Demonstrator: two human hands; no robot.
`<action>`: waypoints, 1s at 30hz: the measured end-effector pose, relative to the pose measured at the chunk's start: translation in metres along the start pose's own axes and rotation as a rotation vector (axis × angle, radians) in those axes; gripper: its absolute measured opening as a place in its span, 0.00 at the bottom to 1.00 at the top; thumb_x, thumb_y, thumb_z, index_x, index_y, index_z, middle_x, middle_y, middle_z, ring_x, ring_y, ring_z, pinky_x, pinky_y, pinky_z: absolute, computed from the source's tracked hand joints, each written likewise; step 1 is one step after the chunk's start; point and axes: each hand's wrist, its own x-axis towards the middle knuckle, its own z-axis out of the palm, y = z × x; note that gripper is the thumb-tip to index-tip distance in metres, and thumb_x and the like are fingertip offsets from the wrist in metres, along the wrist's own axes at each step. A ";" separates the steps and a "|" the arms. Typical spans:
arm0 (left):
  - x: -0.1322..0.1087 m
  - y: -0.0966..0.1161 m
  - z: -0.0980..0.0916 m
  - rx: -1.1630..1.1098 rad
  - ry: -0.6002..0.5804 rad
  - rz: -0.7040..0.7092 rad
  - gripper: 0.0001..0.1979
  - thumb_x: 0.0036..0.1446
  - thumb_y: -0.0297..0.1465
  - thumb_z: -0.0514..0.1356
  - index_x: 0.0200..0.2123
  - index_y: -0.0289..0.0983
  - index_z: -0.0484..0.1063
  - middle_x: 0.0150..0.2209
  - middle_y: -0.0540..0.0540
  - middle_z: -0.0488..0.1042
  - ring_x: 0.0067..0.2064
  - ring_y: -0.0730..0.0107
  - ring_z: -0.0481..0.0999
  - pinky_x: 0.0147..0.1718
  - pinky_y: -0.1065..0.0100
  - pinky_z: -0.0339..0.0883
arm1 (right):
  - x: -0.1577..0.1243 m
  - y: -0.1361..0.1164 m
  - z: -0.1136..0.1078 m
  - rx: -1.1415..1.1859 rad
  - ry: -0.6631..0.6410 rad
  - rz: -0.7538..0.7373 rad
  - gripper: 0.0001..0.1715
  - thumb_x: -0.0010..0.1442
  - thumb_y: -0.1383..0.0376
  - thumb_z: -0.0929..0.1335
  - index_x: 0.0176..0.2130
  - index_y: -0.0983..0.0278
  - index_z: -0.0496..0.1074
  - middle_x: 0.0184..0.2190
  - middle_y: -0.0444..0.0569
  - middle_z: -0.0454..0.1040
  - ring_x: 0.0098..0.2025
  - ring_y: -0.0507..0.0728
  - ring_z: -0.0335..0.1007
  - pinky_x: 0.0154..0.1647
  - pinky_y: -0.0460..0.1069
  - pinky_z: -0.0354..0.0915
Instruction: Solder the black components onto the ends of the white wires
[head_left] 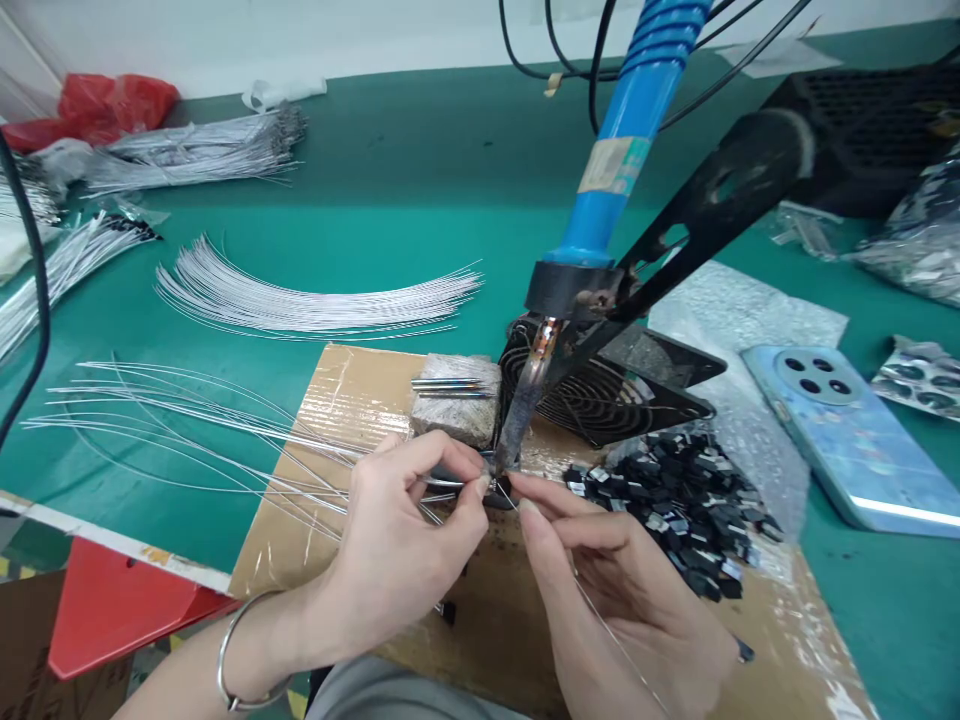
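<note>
In the head view, my left hand (409,540) pinches white wires (322,441), their ends trailing left past the cardboard (274,565); my right hand (622,590) pinches thin solder wire (615,641). Both meet just beside the tip of the soldering iron (585,235). That joint looks unfinished; piled black connectors (686,510) at right and the fanned wire bundle (322,308) at far left seem unworked.

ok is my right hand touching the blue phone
Apart. The head view shows the right hand clear of the blue phone, with cardboard and green tabletop visible between them.
</note>
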 end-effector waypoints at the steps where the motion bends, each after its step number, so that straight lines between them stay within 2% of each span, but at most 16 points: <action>1: 0.001 0.000 0.000 0.000 -0.005 -0.006 0.06 0.55 0.24 0.61 0.27 0.38 0.73 0.31 0.48 0.79 0.36 0.64 0.77 0.34 0.64 0.68 | 0.000 0.000 0.000 0.000 -0.004 0.000 0.10 0.59 0.68 0.74 0.27 0.61 0.73 0.41 0.49 0.85 0.38 0.53 0.84 0.42 0.42 0.76; 8: 0.002 0.000 0.001 -0.013 -0.017 -0.051 0.06 0.54 0.24 0.61 0.27 0.38 0.73 0.31 0.47 0.79 0.36 0.62 0.77 0.35 0.63 0.68 | -0.001 0.002 -0.001 0.014 -0.019 0.006 0.11 0.59 0.69 0.74 0.27 0.61 0.73 0.40 0.45 0.85 0.40 0.50 0.83 0.45 0.37 0.72; 11: 0.000 -0.003 -0.001 -0.002 -0.028 -0.061 0.05 0.54 0.24 0.61 0.27 0.38 0.74 0.32 0.47 0.79 0.37 0.62 0.77 0.35 0.64 0.68 | 0.000 0.002 -0.004 0.024 -0.038 0.024 0.11 0.60 0.68 0.74 0.28 0.61 0.72 0.41 0.45 0.85 0.41 0.50 0.82 0.47 0.39 0.73; 13: -0.001 -0.007 -0.003 0.028 -0.046 -0.068 0.05 0.55 0.25 0.61 0.28 0.38 0.74 0.32 0.47 0.80 0.35 0.64 0.76 0.33 0.65 0.67 | 0.003 0.003 -0.011 0.004 0.020 0.049 0.08 0.59 0.66 0.75 0.30 0.61 0.73 0.36 0.45 0.84 0.38 0.51 0.82 0.42 0.40 0.73; 16: -0.005 -0.017 -0.009 0.129 -0.088 -0.089 0.05 0.58 0.27 0.62 0.30 0.38 0.76 0.32 0.47 0.81 0.26 0.71 0.69 0.24 0.68 0.59 | 0.011 0.010 -0.032 -0.014 0.237 0.131 0.06 0.59 0.62 0.75 0.32 0.61 0.76 0.26 0.41 0.78 0.29 0.49 0.75 0.32 0.41 0.69; 18: -0.008 -0.022 -0.015 0.191 -0.118 -0.072 0.05 0.59 0.28 0.62 0.30 0.38 0.77 0.33 0.47 0.81 0.24 0.72 0.68 0.24 0.67 0.60 | 0.017 0.022 -0.055 0.132 0.327 0.157 0.12 0.60 0.59 0.74 0.27 0.61 0.78 0.26 0.43 0.74 0.30 0.51 0.72 0.34 0.46 0.69; 19: -0.009 -0.024 -0.018 0.210 -0.128 -0.039 0.06 0.60 0.28 0.62 0.31 0.38 0.78 0.34 0.47 0.82 0.27 0.70 0.71 0.27 0.67 0.64 | 0.020 0.030 -0.067 0.216 0.248 0.208 0.13 0.59 0.57 0.74 0.27 0.61 0.81 0.25 0.46 0.76 0.30 0.53 0.73 0.34 0.49 0.69; 20: -0.010 -0.025 -0.022 0.223 -0.125 0.012 0.05 0.61 0.27 0.62 0.33 0.38 0.79 0.36 0.47 0.82 0.32 0.68 0.75 0.33 0.66 0.68 | 0.022 0.039 -0.079 0.250 0.236 0.200 0.19 0.58 0.51 0.72 0.28 0.61 0.83 0.26 0.50 0.78 0.29 0.55 0.74 0.35 0.52 0.70; 22: -0.011 -0.027 -0.030 0.259 -0.077 0.143 0.05 0.61 0.26 0.63 0.35 0.38 0.79 0.40 0.46 0.82 0.42 0.64 0.79 0.43 0.63 0.70 | 0.026 0.059 -0.099 0.246 0.233 0.226 0.27 0.58 0.43 0.69 0.32 0.61 0.86 0.33 0.56 0.83 0.36 0.62 0.76 0.42 0.58 0.70; 23: -0.008 -0.028 -0.036 0.294 -0.032 0.213 0.04 0.61 0.25 0.63 0.36 0.38 0.79 0.40 0.46 0.82 0.44 0.63 0.79 0.45 0.62 0.70 | 0.027 0.069 -0.106 0.232 0.340 0.163 0.33 0.57 0.39 0.65 0.30 0.61 0.85 0.31 0.55 0.83 0.33 0.63 0.75 0.39 0.60 0.69; 25: 0.002 -0.033 -0.048 0.435 0.068 0.352 0.04 0.63 0.25 0.62 0.37 0.37 0.79 0.39 0.45 0.82 0.42 0.62 0.78 0.45 0.60 0.70 | 0.030 0.083 -0.112 0.210 0.373 0.152 0.34 0.57 0.39 0.64 0.29 0.61 0.84 0.30 0.54 0.83 0.30 0.63 0.74 0.34 0.59 0.68; 27: 0.023 -0.041 -0.062 0.696 0.120 0.493 0.06 0.65 0.25 0.59 0.40 0.34 0.78 0.40 0.41 0.82 0.42 0.59 0.77 0.44 0.57 0.69 | 0.032 0.088 -0.111 0.185 0.355 0.163 0.36 0.53 0.36 0.64 0.27 0.62 0.83 0.24 0.54 0.81 0.25 0.61 0.73 0.27 0.57 0.67; 29: 0.052 -0.052 -0.075 1.083 0.110 0.601 0.09 0.67 0.25 0.56 0.43 0.31 0.77 0.42 0.36 0.82 0.42 0.52 0.74 0.41 0.54 0.67 | 0.033 0.085 -0.107 0.157 0.340 0.185 0.39 0.48 0.32 0.65 0.22 0.61 0.82 0.20 0.54 0.79 0.22 0.61 0.71 0.23 0.56 0.67; 30: 0.068 -0.058 -0.081 1.143 0.077 0.622 0.10 0.67 0.24 0.56 0.44 0.29 0.77 0.43 0.33 0.81 0.43 0.49 0.73 0.40 0.53 0.66 | 0.033 0.082 -0.105 0.148 0.334 0.198 0.39 0.46 0.31 0.65 0.21 0.61 0.81 0.19 0.54 0.78 0.21 0.61 0.71 0.22 0.56 0.67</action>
